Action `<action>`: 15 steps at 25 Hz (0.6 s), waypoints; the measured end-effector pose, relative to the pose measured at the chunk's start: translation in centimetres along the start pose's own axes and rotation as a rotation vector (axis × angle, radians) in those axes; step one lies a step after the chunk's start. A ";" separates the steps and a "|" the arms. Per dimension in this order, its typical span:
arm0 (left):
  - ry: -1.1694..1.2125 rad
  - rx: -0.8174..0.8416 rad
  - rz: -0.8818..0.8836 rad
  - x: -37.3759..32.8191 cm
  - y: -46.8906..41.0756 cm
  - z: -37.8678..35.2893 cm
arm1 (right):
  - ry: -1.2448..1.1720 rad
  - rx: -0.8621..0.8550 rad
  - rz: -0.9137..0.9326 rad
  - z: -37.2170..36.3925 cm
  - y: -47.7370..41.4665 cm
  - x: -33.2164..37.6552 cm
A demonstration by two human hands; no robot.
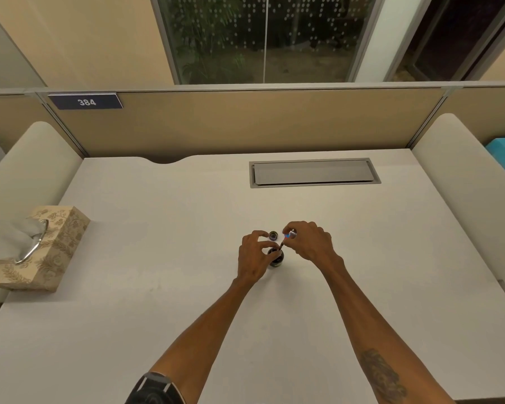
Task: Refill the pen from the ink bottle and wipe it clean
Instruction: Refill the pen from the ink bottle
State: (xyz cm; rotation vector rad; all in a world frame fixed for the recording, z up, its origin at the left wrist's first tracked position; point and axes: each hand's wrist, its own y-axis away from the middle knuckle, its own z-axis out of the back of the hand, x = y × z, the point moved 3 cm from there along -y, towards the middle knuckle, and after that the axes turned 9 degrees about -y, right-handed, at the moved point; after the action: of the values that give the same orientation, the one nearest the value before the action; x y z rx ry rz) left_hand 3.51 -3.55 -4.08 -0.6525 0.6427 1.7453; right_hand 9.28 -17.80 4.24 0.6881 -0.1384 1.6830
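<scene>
**Pen over the open bottle, mid-desk**

Pen sits pinched in the right hand, tilted, its dark tip angled down into or just above the mouth of the bottle; which of the two cannot be told. A blue, clear section of the pen shows between the fingertips. The right fingers are closed on it near its upper end.

The left hand curls around the bottle's left side, thumb and forefinger touching it near the neck, holding it upright on the desk. The grip is a loose wrap, not a tight fist. The cap lies on the desk just behind the bottle, near the left fingertips.

Room to move is wide on all sides: bare white desk spreads left, right and toward the body. A tissue box stands at the left edge, well apart from the hands, with a tissue pulled up through its ring. A cable hatch is set flush at the back right, before the partition. Low padded dividers bound both sides of the desk.
</scene>
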 end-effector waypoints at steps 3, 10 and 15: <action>0.002 0.004 -0.003 -0.1 0.1 0.1 | 0.025 -0.011 -0.014 0.1 -0.1 0.0; -0.020 0.009 -0.008 -0.2 0.0 0.1 | 0.013 -0.019 0.017 0.1 -0.1 0.1; -0.033 0.005 -0.015 -0.1 0.0 0.2 | -0.029 -0.012 -0.005 0.0 0.1 0.2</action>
State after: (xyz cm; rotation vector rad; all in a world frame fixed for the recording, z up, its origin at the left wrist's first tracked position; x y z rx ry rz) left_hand 3.51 -3.54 -3.87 -0.6228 0.6174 1.7363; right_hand 9.23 -17.64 4.39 0.7036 -0.1676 1.6665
